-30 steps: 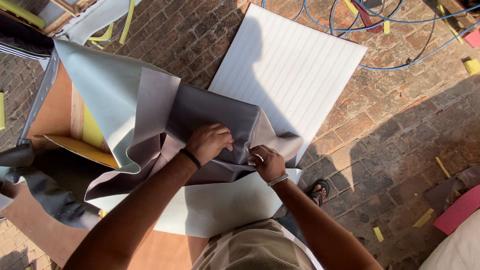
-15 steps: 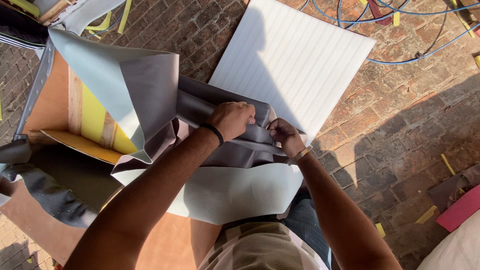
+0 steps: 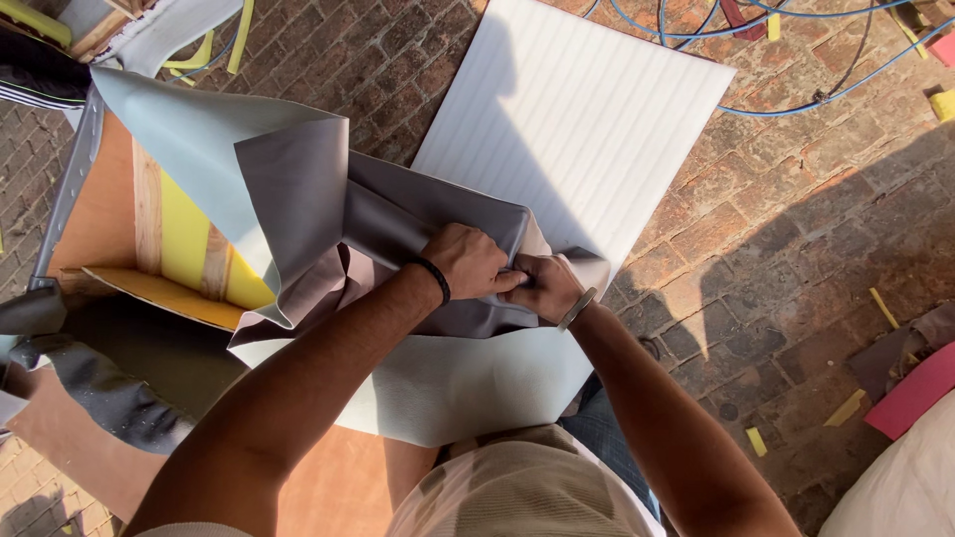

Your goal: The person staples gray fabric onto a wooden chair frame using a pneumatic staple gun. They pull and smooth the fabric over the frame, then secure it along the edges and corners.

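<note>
Gripping bunched grey vinyl sheet (image 3: 398,214) tight with left hand (image 3: 470,261) and right hand (image 3: 542,286), knuckles touching. Draped over wooden frame (image 3: 149,214) with yellow foam (image 3: 186,231), just beside white foam panel (image 3: 587,129) on brick floor (image 3: 786,229).

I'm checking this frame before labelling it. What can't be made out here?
Head view only:
- Fingers of the left hand and right hand: curled into the grey sheet, so the exact grip is hidden.
- Wooden frame: mostly covered by the sheet.
- White foam board: top cut off by the picture edge.
- Blue cable: ends run out of frame.
</note>
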